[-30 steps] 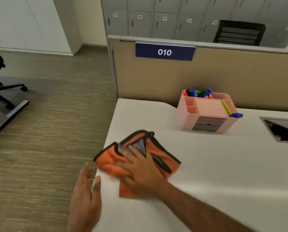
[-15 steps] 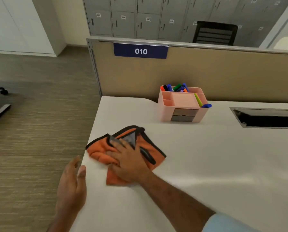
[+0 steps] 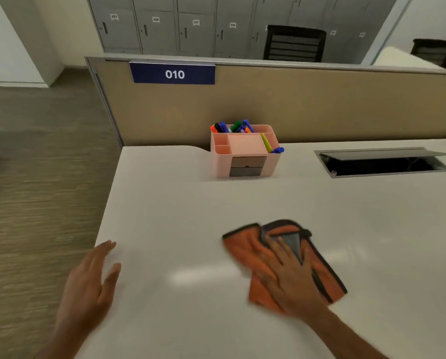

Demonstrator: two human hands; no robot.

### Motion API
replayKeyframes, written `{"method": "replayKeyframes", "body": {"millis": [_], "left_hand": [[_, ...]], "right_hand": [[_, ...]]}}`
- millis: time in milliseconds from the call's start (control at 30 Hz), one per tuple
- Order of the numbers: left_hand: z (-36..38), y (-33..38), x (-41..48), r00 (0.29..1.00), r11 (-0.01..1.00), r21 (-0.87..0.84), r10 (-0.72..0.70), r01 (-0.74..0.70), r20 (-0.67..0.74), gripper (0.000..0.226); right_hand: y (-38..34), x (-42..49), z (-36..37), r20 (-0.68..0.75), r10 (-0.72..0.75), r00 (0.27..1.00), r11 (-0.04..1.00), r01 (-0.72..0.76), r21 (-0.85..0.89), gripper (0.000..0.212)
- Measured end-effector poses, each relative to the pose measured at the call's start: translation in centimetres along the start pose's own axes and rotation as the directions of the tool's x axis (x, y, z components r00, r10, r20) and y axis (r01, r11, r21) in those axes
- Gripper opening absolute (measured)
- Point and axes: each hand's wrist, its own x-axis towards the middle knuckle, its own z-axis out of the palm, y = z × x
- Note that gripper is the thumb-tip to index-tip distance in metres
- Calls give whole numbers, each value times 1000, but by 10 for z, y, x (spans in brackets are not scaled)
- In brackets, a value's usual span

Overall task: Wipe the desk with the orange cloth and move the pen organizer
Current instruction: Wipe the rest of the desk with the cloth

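Note:
My right hand (image 3: 286,275) lies flat on the orange cloth (image 3: 245,244), which is folded, dark-edged and pressed onto the white desk (image 3: 180,203) near its middle front. The fingers are spread over the cloth, and motion blur smears both. My left hand (image 3: 92,283) hovers open at the desk's left edge, holding nothing. The pink pen organizer (image 3: 245,151) stands at the back of the desk against the partition, with coloured markers in it and two grey drawers in front.
A tan partition (image 3: 320,107) with a blue "010" sign (image 3: 174,73) closes the desk's far side. An open cable hatch (image 3: 382,163) is set into the desk at the back right. Carpet floor (image 3: 35,190) lies left of the desk edge.
My right hand has slid the cloth from the desk's left edge rightward toward the middle. My left hand stays open by the left edge. The camera has turned right.

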Motion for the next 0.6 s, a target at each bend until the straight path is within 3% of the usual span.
{"method": "replayKeyframes", "body": {"millis": [67, 200, 367, 433, 533, 600], "left_hand": [[3, -2, 1, 998, 997, 78, 25, -29, 54, 62], [9, 0, 1, 994, 986, 158, 29, -46, 109, 64], [14, 16, -3, 990, 992, 114, 29, -44, 135, 67], [20, 30, -7, 987, 996, 67, 43, -54, 152, 67], [30, 54, -19, 977, 995, 37, 82, -91, 195, 69], [36, 72, -29, 968, 993, 33, 100, -111, 229, 71]], "right_hand": [[3, 26, 7, 65, 156, 986, 981, -147, -123, 51], [-29, 58, 21, 89, 42, 995, 942, -10, -336, 52], [-79, -16, 40, 275, -253, 927, 933, 309, -182, 46], [-70, -64, 42, 296, -285, 911, 927, 340, -155, 43], [-30, -118, 25, 235, -252, 939, 915, 311, -258, 46], [1, -135, -7, 180, -125, 976, 950, 170, -262, 45]]}}
